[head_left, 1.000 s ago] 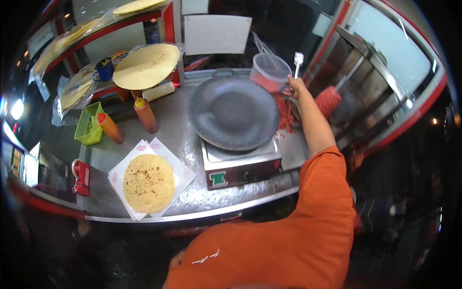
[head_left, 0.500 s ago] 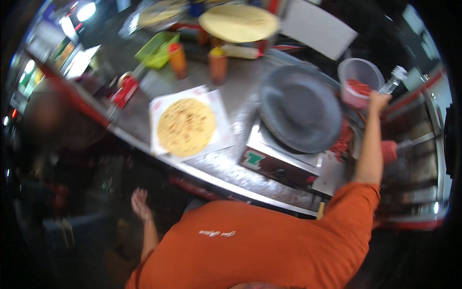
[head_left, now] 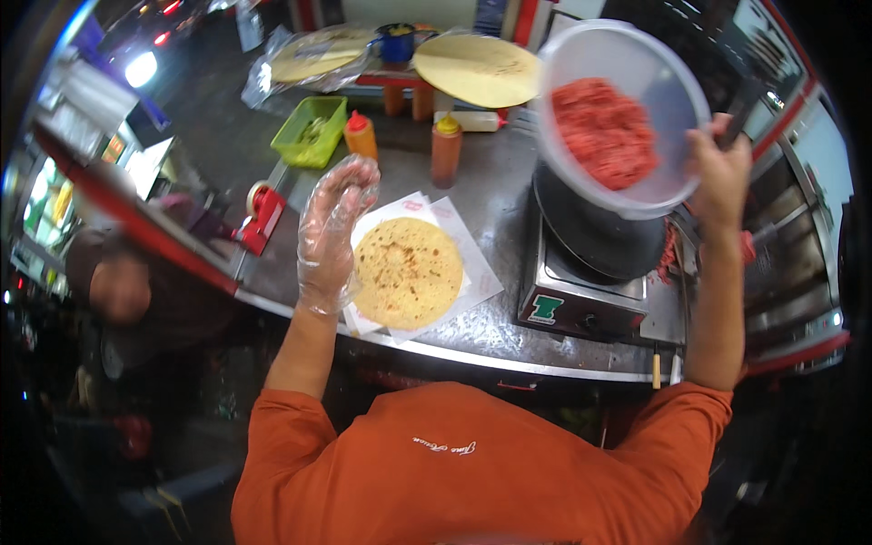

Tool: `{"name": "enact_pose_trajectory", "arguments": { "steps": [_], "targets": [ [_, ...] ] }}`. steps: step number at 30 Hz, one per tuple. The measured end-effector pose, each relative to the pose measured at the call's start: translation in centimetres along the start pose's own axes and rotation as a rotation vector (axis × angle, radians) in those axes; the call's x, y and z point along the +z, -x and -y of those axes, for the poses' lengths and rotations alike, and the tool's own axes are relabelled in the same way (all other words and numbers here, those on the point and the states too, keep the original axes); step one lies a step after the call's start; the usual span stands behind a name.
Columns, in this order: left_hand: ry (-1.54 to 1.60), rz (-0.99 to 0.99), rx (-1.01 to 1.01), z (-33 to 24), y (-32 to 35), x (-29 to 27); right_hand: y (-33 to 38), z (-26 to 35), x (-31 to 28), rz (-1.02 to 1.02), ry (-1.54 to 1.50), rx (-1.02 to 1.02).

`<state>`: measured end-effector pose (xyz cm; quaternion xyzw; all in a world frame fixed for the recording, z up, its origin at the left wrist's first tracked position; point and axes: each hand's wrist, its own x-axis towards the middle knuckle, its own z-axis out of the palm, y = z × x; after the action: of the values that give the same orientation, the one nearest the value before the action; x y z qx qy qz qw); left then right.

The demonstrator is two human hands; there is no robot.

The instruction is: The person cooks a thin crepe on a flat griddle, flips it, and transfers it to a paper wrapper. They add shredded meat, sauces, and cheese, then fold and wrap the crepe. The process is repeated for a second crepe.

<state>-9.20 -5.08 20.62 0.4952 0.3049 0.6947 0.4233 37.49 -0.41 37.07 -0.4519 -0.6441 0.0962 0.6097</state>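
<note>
Nearest, lower edge of frame: my orange cloth shirt (head_left: pixel 481 477). Left of centre, my left hand (head_left: pixel 334 227), in a clear plastic glove, is raised with fingers loosely bent, nothing seen in its grasp; in view it overlaps the left edge of the round, brown-spotted yellow flatbread (head_left: pixel 406 272). Flatbread lies on white printed paper sheets (head_left: pixel 480 277), on the grey metal bench (head_left: pixel 463 338). Upper right, my right hand (head_left: pixel 722 177) grips the side of the round translucent plastic tub (head_left: pixel 677 136), mouth toward me, shredded red meat (head_left: pixel 604 136) inside. Tub partly hides the round black pan (head_left: pixel 610 247) on the silver metal stove (head_left: pixel 581 307). Beyond, upper centre: red-capped orange squeeze bottle (head_left: pixel 361 141), yellow-capped brownish squeeze bottle (head_left: pixel 446 162). Beside them, upper left: rectangular lime-green plastic basket (head_left: pixel 289 153). Farthest, top: large round pale flatbread (head_left: pixel 477 71), dark blue mug (head_left: pixel 396 45) just beside it.
</note>
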Motion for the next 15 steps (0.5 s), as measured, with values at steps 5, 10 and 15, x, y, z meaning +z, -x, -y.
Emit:
{"name": "enact_pose_trajectory", "arguments": {
  "steps": [5, 10, 15],
  "targets": [
    [-0.021, 0.26, -0.282, -2.9, -7.1, 1.1, 8.7, 3.4, 13.1, 0.17, -0.185, 0.217],
    [-0.548, 0.378, -0.319, 0.5, -7.0, -4.2, 12.8, 2.2, 20.1, 0.254, 0.021, 0.118],
    [-0.515, 0.131, -0.078, 3.4, -2.8, -6.4, 13.8, 4.7, 18.6, 0.34, 0.42, -0.091]
  ]
}}
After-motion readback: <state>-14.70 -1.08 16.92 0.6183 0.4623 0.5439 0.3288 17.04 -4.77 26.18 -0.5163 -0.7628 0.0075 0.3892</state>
